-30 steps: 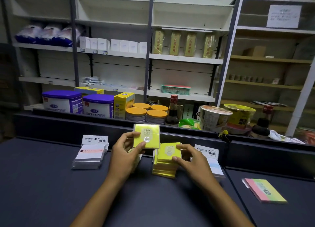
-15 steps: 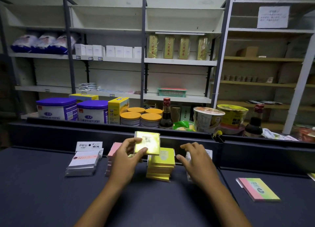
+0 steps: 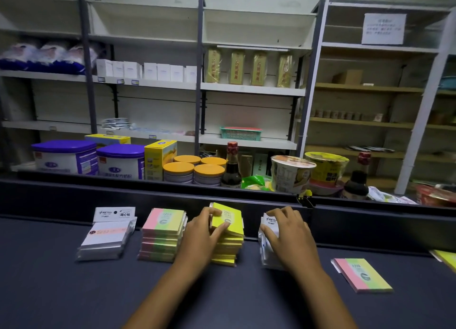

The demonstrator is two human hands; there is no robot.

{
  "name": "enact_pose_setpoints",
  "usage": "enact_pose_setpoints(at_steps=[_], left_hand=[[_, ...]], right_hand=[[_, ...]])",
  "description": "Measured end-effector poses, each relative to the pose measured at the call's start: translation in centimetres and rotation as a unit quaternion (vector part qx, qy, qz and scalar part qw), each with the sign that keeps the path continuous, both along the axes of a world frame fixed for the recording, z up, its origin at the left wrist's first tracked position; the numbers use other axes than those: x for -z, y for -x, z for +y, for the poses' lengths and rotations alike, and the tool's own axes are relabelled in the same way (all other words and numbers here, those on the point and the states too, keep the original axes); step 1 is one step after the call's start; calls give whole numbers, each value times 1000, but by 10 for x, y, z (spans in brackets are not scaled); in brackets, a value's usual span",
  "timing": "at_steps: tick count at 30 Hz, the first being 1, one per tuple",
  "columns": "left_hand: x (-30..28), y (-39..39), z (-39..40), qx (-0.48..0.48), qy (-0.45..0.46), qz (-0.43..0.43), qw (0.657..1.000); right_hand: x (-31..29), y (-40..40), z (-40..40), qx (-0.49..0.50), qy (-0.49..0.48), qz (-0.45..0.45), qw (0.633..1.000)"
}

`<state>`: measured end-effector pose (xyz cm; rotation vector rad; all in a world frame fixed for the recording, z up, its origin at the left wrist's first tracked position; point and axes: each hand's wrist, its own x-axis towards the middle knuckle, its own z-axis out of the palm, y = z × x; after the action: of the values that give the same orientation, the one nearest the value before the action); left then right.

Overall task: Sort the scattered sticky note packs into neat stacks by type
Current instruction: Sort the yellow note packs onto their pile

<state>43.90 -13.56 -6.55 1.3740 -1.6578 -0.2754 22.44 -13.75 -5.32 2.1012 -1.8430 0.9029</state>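
On the dark blue desk (image 3: 74, 291), a single flat pink-and-green sticky note pack (image 3: 362, 275) lies nearest, well to the right of the right hand (image 3: 288, 237), which rests with fingers spread over a stack of clear-wrapped white note packs (image 3: 265, 252). The left hand (image 3: 199, 237) pinches a square yellow sticky note pack (image 3: 228, 220), tilted, onto the yellow stack (image 3: 227, 251). Left of it stand a pink-and-green stack (image 3: 161, 235) and another clear-wrapped white stack (image 3: 106, 240), with stocked metal shelves (image 3: 251, 89) beyond.
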Motion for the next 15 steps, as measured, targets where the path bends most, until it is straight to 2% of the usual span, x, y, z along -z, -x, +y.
enact_pose_setpoints(at_steps=[6,10,15], left_hand=[[6,1,4,-53,45,-130,989],[7,0,7,-62,28,-163,984],[0,-2,9,-71,55,-198,976]], right_hand=[[4,1,-1,3,-15,8,1000],[7,2,-1,8,-24,10,1000],[7,0,3,4,-41,12,999]])
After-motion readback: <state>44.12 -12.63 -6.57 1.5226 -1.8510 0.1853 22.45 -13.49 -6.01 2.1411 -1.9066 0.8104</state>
